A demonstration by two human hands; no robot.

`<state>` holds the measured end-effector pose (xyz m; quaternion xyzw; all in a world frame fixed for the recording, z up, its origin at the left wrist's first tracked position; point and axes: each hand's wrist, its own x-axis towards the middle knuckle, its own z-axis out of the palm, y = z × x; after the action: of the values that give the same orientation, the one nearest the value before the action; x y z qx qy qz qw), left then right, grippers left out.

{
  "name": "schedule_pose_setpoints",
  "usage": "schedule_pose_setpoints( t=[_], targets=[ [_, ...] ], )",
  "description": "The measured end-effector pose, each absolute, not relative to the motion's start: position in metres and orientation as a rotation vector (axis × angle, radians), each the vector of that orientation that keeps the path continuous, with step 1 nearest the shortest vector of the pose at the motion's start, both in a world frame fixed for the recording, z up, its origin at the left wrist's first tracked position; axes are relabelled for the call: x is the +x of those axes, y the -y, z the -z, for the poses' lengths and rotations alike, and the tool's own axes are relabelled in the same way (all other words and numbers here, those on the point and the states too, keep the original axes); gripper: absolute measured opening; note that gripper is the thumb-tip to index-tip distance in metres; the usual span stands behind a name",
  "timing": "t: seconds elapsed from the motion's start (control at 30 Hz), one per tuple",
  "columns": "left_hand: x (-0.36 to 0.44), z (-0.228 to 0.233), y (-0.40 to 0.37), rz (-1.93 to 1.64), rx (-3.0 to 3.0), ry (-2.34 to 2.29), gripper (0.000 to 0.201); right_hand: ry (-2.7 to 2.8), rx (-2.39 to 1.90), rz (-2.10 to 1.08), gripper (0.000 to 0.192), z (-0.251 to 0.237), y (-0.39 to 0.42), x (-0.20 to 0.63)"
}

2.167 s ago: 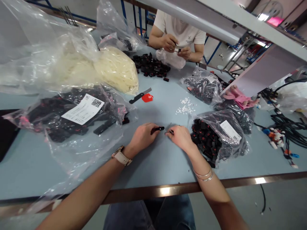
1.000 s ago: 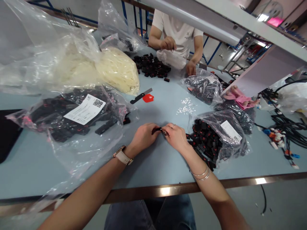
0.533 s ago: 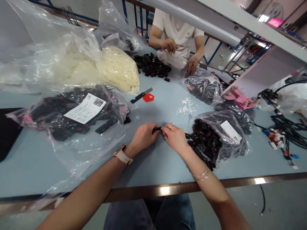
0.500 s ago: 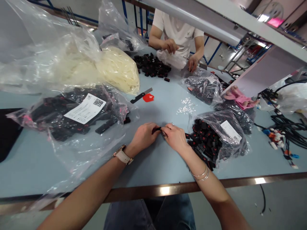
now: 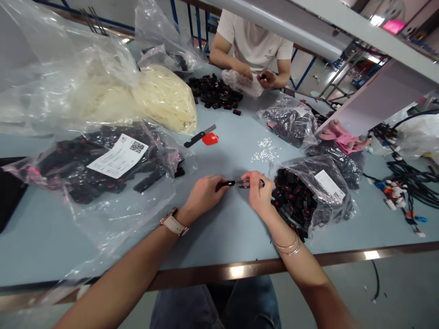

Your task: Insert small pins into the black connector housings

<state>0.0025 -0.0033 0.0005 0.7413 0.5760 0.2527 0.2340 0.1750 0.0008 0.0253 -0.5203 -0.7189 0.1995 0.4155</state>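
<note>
Tweezers (image 5: 247,183) pinched in my right hand (image 5: 258,194) aim at the black connector (image 5: 226,184) my left hand (image 5: 203,196) steadies beside them.

Black connector (image 5: 225,184) in left hand (image 5: 203,195), tweezers (image 5: 247,183) in right hand (image 5: 257,196)

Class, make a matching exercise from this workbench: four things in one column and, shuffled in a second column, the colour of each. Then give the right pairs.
Things:
1. gloves
2. tag beside the knife
3. table
4. loose pile of connectors at the far side

Colours:
A. black
B. light blue
C. pink
D. red

Pairs: 1-C, 2-D, 3-B, 4-A
</note>
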Motion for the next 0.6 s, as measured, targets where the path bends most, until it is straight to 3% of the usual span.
schedule_pose_setpoints(
  t=[0.6],
  targets=[
    [0.002, 0.001, 0.003, -0.724, 2.040, -1.567, 0.008, 1.773, -1.217, -0.485, 0.041, -0.017, -0.004, 0.161]
  ],
)
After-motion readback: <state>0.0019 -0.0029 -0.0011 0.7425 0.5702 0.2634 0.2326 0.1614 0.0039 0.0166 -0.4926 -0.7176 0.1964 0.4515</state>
